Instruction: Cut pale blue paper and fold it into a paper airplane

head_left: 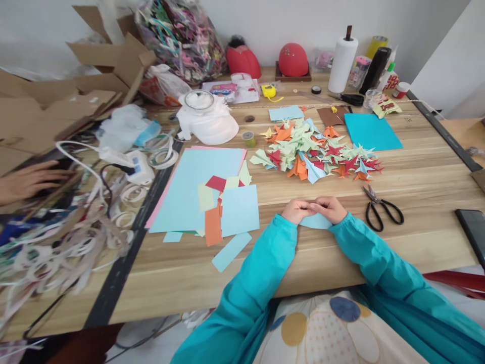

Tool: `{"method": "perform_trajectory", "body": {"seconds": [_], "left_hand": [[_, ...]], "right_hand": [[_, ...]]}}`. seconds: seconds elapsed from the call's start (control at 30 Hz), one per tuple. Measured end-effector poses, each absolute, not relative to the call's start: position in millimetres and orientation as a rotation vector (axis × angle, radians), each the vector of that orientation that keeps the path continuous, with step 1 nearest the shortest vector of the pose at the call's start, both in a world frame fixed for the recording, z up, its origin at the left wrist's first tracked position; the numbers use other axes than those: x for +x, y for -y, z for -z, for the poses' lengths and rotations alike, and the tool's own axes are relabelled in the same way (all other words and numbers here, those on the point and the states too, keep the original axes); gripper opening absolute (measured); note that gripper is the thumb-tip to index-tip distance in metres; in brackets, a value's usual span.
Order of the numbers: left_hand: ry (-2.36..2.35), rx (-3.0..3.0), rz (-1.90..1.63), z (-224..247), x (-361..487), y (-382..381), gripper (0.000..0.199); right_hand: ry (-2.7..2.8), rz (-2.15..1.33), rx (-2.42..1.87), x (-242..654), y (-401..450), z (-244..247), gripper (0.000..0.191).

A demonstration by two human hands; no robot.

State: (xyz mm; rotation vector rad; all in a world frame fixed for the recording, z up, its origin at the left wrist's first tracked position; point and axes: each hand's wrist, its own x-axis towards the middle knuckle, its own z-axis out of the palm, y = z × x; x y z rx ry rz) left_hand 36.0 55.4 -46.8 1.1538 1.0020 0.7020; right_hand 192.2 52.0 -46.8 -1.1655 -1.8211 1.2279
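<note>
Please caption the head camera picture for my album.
Left hand and right hand hold blue paper near colourful folded shapes, scissors alongside.

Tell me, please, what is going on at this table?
A person's left hand and right hand hold a light blue paper between their fingers, close above the table. Beyond them lies a heap of folded paper pieces in several colours. Scissors lie open to the right, and a stack of large sheets to the left. Another person's hand shows at the left edge.
</note>
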Motion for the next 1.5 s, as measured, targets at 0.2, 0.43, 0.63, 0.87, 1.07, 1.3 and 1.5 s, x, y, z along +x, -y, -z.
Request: {"method": "perform_trajectory", "body": {"seconds": [0.2, 0.43, 0.63, 0.87, 1.07, 1.3, 1.5], "left_hand": [[-0.988, 1.172, -0.638, 46, 36, -56, 0.018], [-0.948, 1.214, -0.679, 50, 36, -54, 0.027], [-0.922, 1.239, -0.722, 47, 35, -52, 0.026], [-0.894, 1.391, -0.811, 38, 38, -50, 0.027], [-0.974, 1.505, -0.836, 43, 37, -49, 0.036], [-1.079, 1.565, -0.88, 40, 35, -49, 0.053], [-1.132, 1.488, -0.926, 45, 36, -51, 0.061]], "right_hand": [[1.851, -1.411, -0.976, 193, -51, 45, 0.048], [1.721, -1.476, -1.0, 195, -51, 46, 0.046], [1.61, -1.622, -1.001, 199, -52, 42, 0.044], [1.616, -1.6, -0.936, 197, -51, 42, 0.043], [1.538, -1.585, -1.013, 198, -52, 46, 0.043], [1.432, -1.607, -1.04, 198, -52, 46, 0.045], [1.384, -1.598, -1.044, 197, -52, 46, 0.045]]}}
